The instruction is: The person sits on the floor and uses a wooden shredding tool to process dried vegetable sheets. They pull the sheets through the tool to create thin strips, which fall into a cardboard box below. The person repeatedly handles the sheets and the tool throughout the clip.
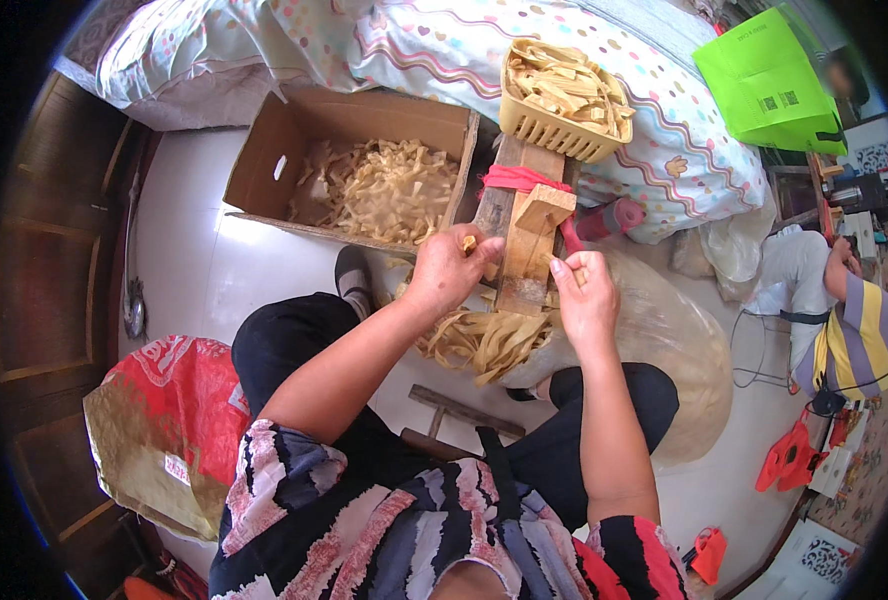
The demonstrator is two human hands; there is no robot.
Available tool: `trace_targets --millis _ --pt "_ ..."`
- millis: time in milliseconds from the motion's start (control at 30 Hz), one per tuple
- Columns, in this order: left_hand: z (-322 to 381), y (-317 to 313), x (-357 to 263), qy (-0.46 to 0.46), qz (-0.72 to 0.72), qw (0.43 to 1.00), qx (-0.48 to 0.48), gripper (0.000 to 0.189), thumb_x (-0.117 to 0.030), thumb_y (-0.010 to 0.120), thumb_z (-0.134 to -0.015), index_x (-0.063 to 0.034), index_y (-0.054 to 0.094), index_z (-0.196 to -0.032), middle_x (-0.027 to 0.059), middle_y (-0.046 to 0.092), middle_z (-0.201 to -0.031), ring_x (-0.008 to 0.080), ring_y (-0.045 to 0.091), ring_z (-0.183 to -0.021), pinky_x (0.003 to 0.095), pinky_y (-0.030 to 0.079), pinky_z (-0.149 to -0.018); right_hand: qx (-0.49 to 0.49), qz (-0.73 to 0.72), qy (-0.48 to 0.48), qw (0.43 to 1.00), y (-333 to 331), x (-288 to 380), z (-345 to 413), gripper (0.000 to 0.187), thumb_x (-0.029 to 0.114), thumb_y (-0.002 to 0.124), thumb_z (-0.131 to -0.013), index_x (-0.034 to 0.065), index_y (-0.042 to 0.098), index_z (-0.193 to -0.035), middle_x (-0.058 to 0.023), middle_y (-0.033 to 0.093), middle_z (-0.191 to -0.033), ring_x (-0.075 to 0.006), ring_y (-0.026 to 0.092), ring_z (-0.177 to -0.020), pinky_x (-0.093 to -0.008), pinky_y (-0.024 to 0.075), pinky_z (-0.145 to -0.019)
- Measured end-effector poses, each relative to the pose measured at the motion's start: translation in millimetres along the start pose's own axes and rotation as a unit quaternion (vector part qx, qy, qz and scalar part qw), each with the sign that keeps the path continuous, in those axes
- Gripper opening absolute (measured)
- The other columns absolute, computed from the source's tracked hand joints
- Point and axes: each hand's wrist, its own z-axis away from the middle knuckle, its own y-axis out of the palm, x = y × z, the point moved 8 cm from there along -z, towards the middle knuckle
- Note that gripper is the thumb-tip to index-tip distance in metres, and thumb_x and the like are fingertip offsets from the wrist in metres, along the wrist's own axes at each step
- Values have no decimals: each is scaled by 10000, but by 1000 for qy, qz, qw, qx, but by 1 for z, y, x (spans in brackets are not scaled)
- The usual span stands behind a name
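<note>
My left hand (pixel 451 270) is closed on a small tan strip, left of a wooden board (pixel 526 262). At the board's right edge, my right hand (pixel 585 292) pinches another small tan piece between thumb and fingers. A wooden block (pixel 545 208) stands on the board, which red cord (pixel 522 180) wraps farther up. Long tan strips (pixel 489 341) lie in a heap below the board, partly at the mouth of a clear plastic bag (pixel 669 352). Beyond the block, a yellow plastic basket (pixel 564 142) holds flat tan pieces.
A cardboard box (pixel 264 169) with many short tan pieces stands at the left of the board. A patterned bedspread (pixel 429 45) hangs behind. A red and tan sack (pixel 166 427) lies at lower left. Another person (pixel 841 322) sits at the right, near a green bag (pixel 770 82).
</note>
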Motion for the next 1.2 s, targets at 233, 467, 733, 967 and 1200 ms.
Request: trace_targets --millis 233,467,733,967,1200 --pt "49 -1 -58 110 110 982 106 222 -142 498 -901 25 588 -1019 78 615 -963 161 586 -825 268 495 -697 14 -58 -343 937 9 69 53 212 33 546 -783 74 523 -989 -129 609 -707 -310 605 -598 -392 462 -532" --pt "99 50 -44 -103 89 887 440 266 -267 570 -880 -24 643 -801 20 578 -623 95 541 -580 274 437 -507 -2 -232 -320 919 -9 62 45 111 66 563 -847 15 584 -943 -92 623 -728 -161 581 -577 -282 459 -534" --pt "71 -2 -94 354 -116 911 180 226 -204 648 -764 -115 648 -971 80 581 -733 270 585 -632 341 468 -546 343 -434 41 832 59 30 45 108 86 575 -862 -6 628 -881 9 601 -743 -56 513 -587 -214 416 -527" --pt "88 -5 -102 455 -218 856 112 398 -209 719 -509 -83 636 -878 61 568 -844 262 589 -811 380 464 -724 445 -582 221 644 82 26 83 136 101 587 -852 7 605 -949 18 570 -779 -7 478 -572 -131 311 -414" --pt "71 -19 -86 327 -175 929 -13 333 -82 700 -633 -69 655 -962 147 580 -1163 318 554 -1066 414 428 -883 196 -476 69 855 44 26 49 157 139 548 -913 1 615 -945 -17 593 -776 -39 510 -608 -157 394 -526"
